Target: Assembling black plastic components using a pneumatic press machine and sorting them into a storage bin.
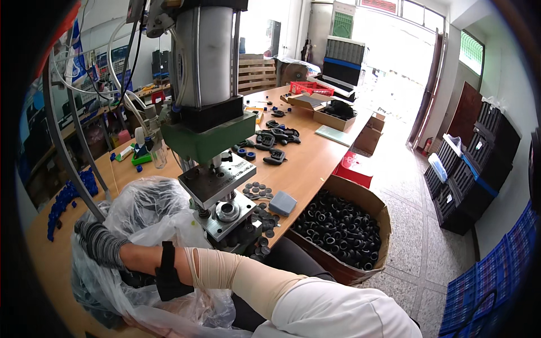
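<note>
Grey-gloved right hand (96, 242) reaches into the clear plastic bag (141, 208) beside the press (217, 169); whether its fingers hold anything cannot be told.

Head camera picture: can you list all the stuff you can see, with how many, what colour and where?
Press machine: one, grey and green, on the table in the middle.
Clear plastic bag: one, see-through, left of the press, black parts inside.
Cardboard box: one, brown, on the floor right of the table, full of black rings.
Small black discs: many, black, on the table beside the press.
Grey pad: one, grey-blue, right of the press.
Blue small parts: many, blue, far left of the table.
Red basket: one, red, far end of the table.
Black crates: a stack, black, by the right wall.
Table: one, wooden, long.
Arm: one, tan sleeve and black band, reaching into the bag.
Gloved hand: one, grey striped glove, in the bag; which of the hands cannot be told.
</note>
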Action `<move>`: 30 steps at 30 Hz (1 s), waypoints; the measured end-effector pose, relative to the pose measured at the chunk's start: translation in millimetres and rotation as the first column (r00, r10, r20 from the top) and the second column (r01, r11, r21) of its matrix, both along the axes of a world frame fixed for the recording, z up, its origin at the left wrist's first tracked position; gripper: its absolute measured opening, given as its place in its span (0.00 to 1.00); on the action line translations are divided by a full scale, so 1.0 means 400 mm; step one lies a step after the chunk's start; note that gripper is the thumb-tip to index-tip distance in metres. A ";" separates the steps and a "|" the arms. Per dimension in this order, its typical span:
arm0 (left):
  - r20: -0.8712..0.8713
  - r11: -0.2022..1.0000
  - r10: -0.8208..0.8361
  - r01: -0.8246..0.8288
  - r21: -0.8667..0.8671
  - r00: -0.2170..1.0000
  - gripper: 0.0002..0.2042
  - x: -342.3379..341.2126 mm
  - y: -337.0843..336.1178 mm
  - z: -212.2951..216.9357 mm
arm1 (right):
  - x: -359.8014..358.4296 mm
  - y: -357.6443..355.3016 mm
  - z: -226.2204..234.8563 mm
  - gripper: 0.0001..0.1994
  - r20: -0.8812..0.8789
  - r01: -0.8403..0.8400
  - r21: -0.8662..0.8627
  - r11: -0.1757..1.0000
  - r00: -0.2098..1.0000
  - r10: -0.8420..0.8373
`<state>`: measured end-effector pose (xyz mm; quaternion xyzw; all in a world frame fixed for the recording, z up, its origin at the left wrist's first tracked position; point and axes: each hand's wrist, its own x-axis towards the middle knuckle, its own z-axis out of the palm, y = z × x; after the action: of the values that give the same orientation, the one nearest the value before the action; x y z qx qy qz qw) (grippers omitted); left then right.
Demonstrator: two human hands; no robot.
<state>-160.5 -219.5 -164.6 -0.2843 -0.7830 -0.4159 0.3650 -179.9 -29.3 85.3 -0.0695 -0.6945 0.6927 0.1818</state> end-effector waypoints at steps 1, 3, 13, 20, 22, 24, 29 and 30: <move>-0.009 1.000 0.001 -0.001 -0.004 1.000 0.27 0.011 0.006 0.005 | 0.020 -0.021 -0.007 0.14 -0.040 0.059 0.421 0.905 0.998 -0.046; -0.023 1.000 -0.008 0.008 -0.001 1.000 0.28 0.031 0.031 0.014 | 0.061 -0.053 -0.047 0.16 -0.317 0.318 0.947 0.030 0.948 -0.035; -0.087 1.000 0.013 -0.014 -0.013 0.996 0.30 0.094 0.040 0.068 | 0.126 0.182 -0.172 0.44 0.108 -0.056 0.988 0.143 0.916 -0.387; -0.106 1.000 0.028 -0.029 -0.011 0.994 0.32 0.117 0.053 0.091 | 0.171 0.265 -0.185 0.34 0.302 0.097 0.871 0.481 0.668 -0.681; -0.108 0.998 0.052 -0.054 -0.019 0.993 0.32 0.116 0.030 0.096 | 0.156 0.262 -0.210 0.33 0.309 0.075 0.872 0.484 0.681 -0.663; -0.114 0.998 0.055 -0.058 -0.025 0.992 0.33 0.125 0.022 0.102 | 0.164 0.261 -0.225 0.32 0.315 0.058 0.874 0.482 0.687 -0.655; -0.124 0.998 0.055 -0.059 -0.030 0.991 0.34 0.145 0.019 0.121 | 0.172 0.266 -0.249 0.30 0.301 0.076 0.863 0.499 0.714 -0.631; -0.125 0.998 0.055 -0.060 -0.034 0.991 0.34 0.148 0.019 0.124 | 0.167 0.269 -0.249 0.29 0.293 0.090 0.856 0.509 0.727 -0.621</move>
<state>-101.1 -211.8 -115.1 -0.2938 -0.7743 -0.3717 0.4194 -113.0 78.2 -14.4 -0.3339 -0.9138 0.1958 0.1229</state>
